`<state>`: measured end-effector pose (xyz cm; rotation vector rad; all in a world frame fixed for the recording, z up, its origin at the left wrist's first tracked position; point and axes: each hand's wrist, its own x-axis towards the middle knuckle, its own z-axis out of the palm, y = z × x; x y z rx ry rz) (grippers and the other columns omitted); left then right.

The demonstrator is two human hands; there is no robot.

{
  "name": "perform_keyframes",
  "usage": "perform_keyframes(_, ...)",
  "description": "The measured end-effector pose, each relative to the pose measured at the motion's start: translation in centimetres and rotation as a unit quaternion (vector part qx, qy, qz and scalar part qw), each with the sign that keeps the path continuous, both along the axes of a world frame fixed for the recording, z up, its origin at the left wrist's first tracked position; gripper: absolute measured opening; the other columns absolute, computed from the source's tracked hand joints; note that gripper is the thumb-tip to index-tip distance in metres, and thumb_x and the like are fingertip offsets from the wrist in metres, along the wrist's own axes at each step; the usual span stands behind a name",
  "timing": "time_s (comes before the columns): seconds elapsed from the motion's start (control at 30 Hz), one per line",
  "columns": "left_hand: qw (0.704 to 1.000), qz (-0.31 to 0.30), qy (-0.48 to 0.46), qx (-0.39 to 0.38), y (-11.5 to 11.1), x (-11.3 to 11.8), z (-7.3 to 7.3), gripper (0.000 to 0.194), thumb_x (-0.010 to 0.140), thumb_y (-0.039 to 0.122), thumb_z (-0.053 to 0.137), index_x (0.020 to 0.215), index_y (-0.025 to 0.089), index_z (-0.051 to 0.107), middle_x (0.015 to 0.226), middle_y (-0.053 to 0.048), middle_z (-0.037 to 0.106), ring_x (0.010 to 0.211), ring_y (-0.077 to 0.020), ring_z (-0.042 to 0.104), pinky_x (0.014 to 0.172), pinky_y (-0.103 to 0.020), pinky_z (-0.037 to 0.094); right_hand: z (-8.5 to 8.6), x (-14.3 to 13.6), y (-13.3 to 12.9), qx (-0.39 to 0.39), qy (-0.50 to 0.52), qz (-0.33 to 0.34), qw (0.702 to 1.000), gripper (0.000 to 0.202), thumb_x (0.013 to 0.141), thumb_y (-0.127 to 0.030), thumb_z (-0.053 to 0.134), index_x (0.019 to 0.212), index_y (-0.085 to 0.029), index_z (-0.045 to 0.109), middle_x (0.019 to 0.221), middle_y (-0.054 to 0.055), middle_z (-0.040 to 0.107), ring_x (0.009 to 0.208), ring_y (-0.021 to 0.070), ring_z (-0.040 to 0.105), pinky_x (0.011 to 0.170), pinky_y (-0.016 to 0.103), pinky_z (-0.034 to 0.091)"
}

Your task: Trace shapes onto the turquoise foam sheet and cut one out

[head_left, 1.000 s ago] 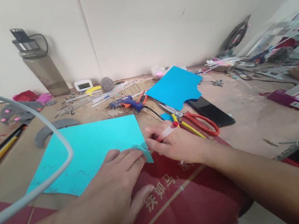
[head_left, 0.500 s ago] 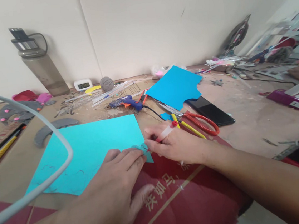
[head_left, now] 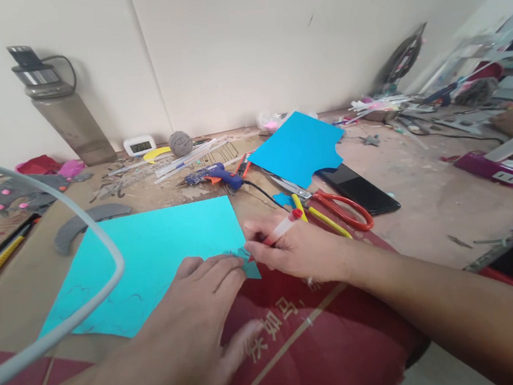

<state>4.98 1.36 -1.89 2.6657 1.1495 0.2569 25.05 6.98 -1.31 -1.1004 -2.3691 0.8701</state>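
Observation:
A turquoise sheet [head_left: 161, 246] lies on the cardboard, with dark curved lines drawn along its near edge. My left hand [head_left: 206, 315] is laid on its near right part, fingers stretched out flat and thumb apart. Just beyond those fingertips, a small turquoise piece [head_left: 244, 254] shows at the sheet's right corner, partly covered. My right hand [head_left: 300, 249] grips a pen [head_left: 281, 228] with a red cap end and a whitish barrel. The pen's red tip points down at this corner, close to my left fingertips; whether it touches the paper I cannot tell.
Beyond my right hand lie red-handled scissors [head_left: 344, 210], a black phone [head_left: 360, 190] and a blue sheet [head_left: 300, 149]. A glue gun [head_left: 217, 175] is behind the turquoise sheet. A pale cable [head_left: 118, 257] arcs across the left. A bottle [head_left: 73, 127] stands by the wall.
The whole scene sits slightly further left in the picture. Both hands stay at the sheet's right corner, and the pen is still in my right hand, its position there almost the same.

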Motion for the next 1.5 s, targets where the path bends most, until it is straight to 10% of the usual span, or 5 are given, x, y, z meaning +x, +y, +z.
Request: perform_keyframes(1.5, 0.999, -0.011, -0.019, 0.040, 0.24, 0.05, 0.06, 0.029, 0.077, 0.010, 0.046, 0.103, 0.021, 0.041, 0.103, -0.005, 0.057, 0.099, -0.0244, 0.053, 0.087, -0.043, 0.036, -0.45, -0.02, 0.11, 0.022, 0.041, 0.065, 0.997, 0.013, 0.088, -0.021, 0.041, 0.077, -0.018, 0.047, 0.066, -0.005, 0.047, 0.062, 0.0092, 0.042, 0.057, 0.023, 0.030)
